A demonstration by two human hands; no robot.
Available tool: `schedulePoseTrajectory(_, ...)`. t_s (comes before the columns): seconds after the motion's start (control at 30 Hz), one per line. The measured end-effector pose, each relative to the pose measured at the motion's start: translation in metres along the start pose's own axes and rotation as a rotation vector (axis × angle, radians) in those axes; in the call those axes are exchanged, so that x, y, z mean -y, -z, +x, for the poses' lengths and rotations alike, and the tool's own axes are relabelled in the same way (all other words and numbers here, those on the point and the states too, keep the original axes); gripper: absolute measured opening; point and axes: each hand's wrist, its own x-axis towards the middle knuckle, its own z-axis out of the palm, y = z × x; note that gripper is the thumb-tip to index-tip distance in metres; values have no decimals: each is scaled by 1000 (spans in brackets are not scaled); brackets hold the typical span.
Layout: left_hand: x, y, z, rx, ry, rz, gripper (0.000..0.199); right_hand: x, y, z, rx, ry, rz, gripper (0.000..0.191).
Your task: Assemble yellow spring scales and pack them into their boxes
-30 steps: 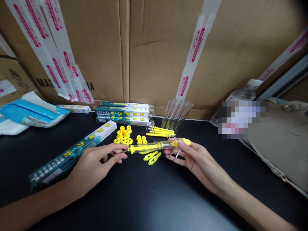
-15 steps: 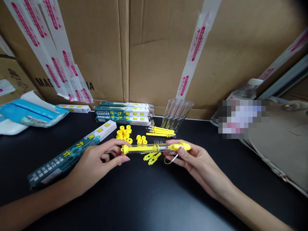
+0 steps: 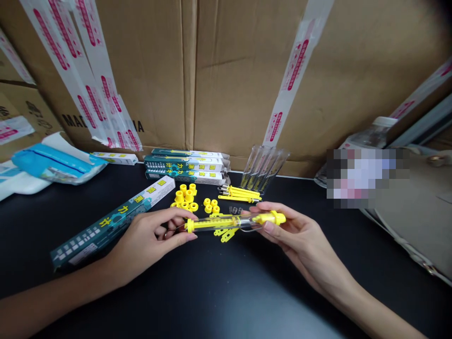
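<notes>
A clear tube with yellow inner parts and yellow end caps (image 3: 215, 223) lies level between both hands. My left hand (image 3: 155, 240) is closed at its left end, fingers around a small metal hook there. My right hand (image 3: 296, 235) grips the yellow cap at the right end, with a thin metal wire loop hanging under it. Behind the tube sit yellow caps (image 3: 179, 196), small yellow rings (image 3: 211, 205), small springs (image 3: 235, 210) and flat yellow pieces (image 3: 229, 235). Yellow rods with metal ends (image 3: 240, 193) lie further back.
Stacked printed boxes (image 3: 185, 165) and clear tubes (image 3: 264, 167) stand at the back. A long box (image 3: 113, 221) lies behind my left arm. A blue packet (image 3: 58, 162) is far left; a bottle (image 3: 379, 134) and a beige bag (image 3: 416, 197) are at right.
The view has shifted, so everything sits slightly further right. At the tube's left end a metal hook now shows between my left fingers, and the inner metal part sits closer to the right cap.
</notes>
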Motion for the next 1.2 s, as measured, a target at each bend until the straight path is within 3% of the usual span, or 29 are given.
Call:
schedulePoseTrajectory(0.2, -2, -1, -2, -8, -48, 96, 24, 2, 0, 0, -14, 12, 25, 34)
schedulePoseTrajectory(0.43, -5, -3, -5, -41, -216, 175, 18, 1, 1, -1, -16, -44, 110, 42)
schedulePoseTrajectory(0.67, -10, -7, -8, -62, -236, 144, 18, 1, 0, -3, 45, -71, 238, 43)
schedulePoseTrajectory(0.9, -8, -12, -13, 34, -237, 87, 17, 2, -1, -3, 84, -51, 208, 42)
schedulePoseTrajectory(1.2, -13, -16, -17, -3, -522, 179, 18, -1, -5, -2, 139, -61, 250, 37)
